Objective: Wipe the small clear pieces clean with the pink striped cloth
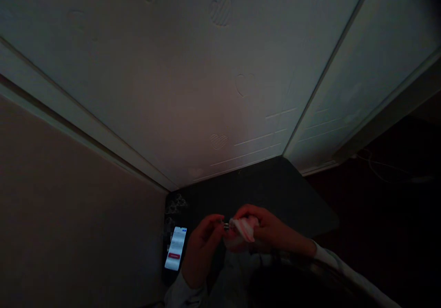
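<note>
In the dim head view, the fingertips of my left hand (pixel 204 243) are pinched at one end of a small shiny piece (pixel 226 226); its kind is too small and dark to tell. My right hand (pixel 267 225), close beside it, is closed around a pink and white striped cloth (pixel 245 229). The cloth lies bunched against the other end of the shiny piece, partly covering it. Both hands are over the near part of a dark table top (pixel 272 191).
A lit phone (pixel 176 248) lies on the table's left side, below some crumpled clear wrap (pixel 176 204). White panels with embossed hearts (pixel 218 141) rise behind the table. A plain wall (pixel 86 207) stands at the left. At the far right runs a thin white cable (pixel 374 163).
</note>
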The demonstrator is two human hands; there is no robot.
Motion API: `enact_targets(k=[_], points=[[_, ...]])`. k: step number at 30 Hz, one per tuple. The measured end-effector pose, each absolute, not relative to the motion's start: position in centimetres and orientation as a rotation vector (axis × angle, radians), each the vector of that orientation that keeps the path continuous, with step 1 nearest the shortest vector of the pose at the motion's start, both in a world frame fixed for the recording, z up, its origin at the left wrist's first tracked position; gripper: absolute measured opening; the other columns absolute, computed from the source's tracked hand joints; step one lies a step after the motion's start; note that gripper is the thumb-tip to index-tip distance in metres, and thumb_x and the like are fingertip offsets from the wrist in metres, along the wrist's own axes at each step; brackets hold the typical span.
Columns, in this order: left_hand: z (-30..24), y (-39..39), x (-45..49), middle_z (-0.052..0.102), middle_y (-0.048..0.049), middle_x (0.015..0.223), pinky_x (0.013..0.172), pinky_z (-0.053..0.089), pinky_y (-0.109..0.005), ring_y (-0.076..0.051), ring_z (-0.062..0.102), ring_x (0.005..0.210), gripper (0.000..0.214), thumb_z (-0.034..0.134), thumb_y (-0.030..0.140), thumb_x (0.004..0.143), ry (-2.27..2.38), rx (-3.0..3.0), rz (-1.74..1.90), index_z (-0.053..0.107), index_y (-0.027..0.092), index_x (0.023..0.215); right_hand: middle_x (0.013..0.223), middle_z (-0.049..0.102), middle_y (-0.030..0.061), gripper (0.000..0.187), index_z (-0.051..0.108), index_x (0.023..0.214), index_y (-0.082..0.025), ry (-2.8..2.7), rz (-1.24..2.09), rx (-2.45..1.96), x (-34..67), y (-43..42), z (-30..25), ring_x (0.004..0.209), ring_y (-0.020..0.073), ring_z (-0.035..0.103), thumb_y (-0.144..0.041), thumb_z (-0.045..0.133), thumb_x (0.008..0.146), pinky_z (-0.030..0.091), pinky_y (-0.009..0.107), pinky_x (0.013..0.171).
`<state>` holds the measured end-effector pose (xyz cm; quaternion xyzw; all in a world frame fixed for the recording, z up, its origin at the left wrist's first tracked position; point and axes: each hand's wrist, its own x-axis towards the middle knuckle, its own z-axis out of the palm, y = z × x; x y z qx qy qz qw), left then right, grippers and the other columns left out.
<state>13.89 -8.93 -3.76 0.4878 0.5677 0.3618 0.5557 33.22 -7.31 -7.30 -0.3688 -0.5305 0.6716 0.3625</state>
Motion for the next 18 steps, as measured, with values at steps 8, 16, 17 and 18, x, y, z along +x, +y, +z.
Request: enact_targets(k=[8,16,17,18], points=[[-3.9,-8.4,13.4,0.071,-0.0077,0.092,0.079,0.047,-0.031,-0.022,0.063,0.086,0.041,0.063,0.043,0.076,1.343,1.231,0.784,0.066,0.017,0.107,0.085,0.063,-0.0002,0.047,0.065,0.091,-0.021,-1.366,1.720,-0.980,33.7,-6.3,-6.8,0.080,0.0174,0.054,-0.005,0.044,0.053,0.040,0.027,0.072],[-4.1,-8.3,12.8,0.063,-0.0091,0.120,0.097,0.041,-0.034,-0.024,0.056,0.110,0.039,0.062,0.037,0.081,1.249,1.274,0.808,0.061,0.021,0.117,0.074,0.058,-0.0026,0.028,0.064,0.083,-0.019,-1.232,1.787,-0.945,33.3,-5.2,-7.5,0.065,0.0133,0.049,-0.012,0.053,0.059,0.037,0.024,0.061],[-4.1,-8.2,12.8,0.063,-0.0093,0.121,0.097,0.041,-0.034,-0.024,0.056,0.111,0.039,0.063,0.037,0.080,1.229,1.254,0.820,0.061,0.022,0.116,0.075,0.059,-0.0024,0.028,0.064,0.084,-0.019,-1.235,1.781,-0.944,33.3,-5.2,-7.6,0.066,0.0137,0.050,-0.012,0.053,0.059,0.038,0.024,0.063],[-4.2,-8.2,12.7,0.063,-0.0095,0.121,0.097,0.041,-0.034,-0.024,0.056,0.111,0.040,0.064,0.038,0.079,1.212,1.228,0.831,0.062,0.022,0.115,0.076,0.059,-0.0020,0.030,0.064,0.085,-0.019,-1.242,1.775,-0.947,33.2,-5.2,-7.6,0.068,0.0143,0.051,-0.011,0.053,0.059,0.038,0.025,0.064]])
